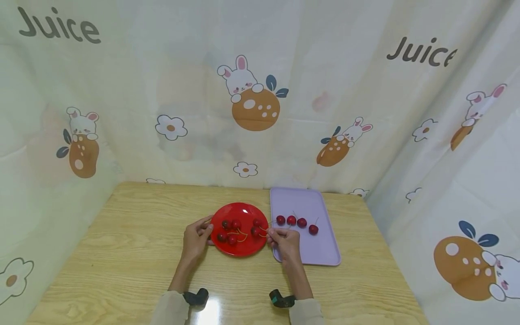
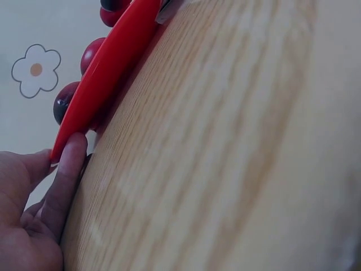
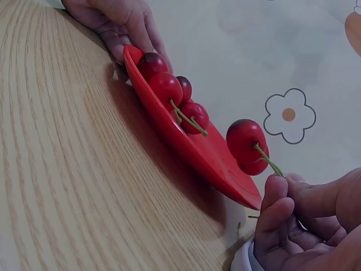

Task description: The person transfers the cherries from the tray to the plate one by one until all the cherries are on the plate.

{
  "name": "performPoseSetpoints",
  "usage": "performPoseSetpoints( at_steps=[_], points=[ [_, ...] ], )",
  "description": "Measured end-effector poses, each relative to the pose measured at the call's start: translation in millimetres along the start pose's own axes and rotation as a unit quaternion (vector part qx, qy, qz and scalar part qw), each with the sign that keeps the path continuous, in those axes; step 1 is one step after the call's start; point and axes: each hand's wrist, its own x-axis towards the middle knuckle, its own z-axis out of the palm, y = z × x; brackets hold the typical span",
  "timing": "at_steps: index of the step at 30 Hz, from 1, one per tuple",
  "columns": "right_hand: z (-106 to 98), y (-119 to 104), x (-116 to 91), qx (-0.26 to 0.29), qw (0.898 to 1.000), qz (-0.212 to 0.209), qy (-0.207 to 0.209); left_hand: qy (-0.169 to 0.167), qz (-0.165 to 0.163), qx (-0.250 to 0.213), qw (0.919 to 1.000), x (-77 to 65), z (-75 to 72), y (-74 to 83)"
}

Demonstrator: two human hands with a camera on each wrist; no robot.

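My left hand [image 1: 196, 238] grips the left rim of a round red plate [image 1: 239, 209], thumb above and fingers beneath. On the plate's left half lie several dark red cherries [image 3: 164, 87] with green stems. At its right side, my right hand [image 1: 287, 243] pinches the stems of a pair of cherries [image 3: 245, 140] between thumb and index finger. This pair is over the plate near its right rim; whether it touches the plate I cannot tell. In the left wrist view the fingers [image 2: 70, 161] reach under the plate's edge.
A pale purple tray [image 1: 300, 198] lies just right of the plate, with several cherries [image 1: 302, 222] in a loose row. My right forearm crosses its lower left corner. The wooden table [image 1: 134, 253] meets a printed curtain [image 1: 195, 90] at the back and sides.
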Motion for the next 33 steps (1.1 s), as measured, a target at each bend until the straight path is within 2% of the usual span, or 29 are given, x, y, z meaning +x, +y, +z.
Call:
performPoseSetpoints(
  at_steps=[9,22,29,33],
  points=[
    [0.6,-2.8,-1.5,-0.042,0.999,0.003,-0.006,0.000,-0.004,0.015,0.9999,1.0,-0.3,0.0],
    [2.5,-0.1,-0.4,-0.075,0.997,0.006,-0.016,-0.001,-0.004,0.019,0.9998,-0.2,-0.7,0.1],
    [4.4,-3.2,-2.9,-0.099,0.995,-0.009,-0.028,0.001,-0.003,0.020,0.9998,0.4,-0.1,-0.5],
    [7.1,-4.1,-2.1,-0.134,0.990,-0.033,-0.032,0.004,-0.001,0.015,0.9999,-0.3,0.6,-1.0]
  ],
)
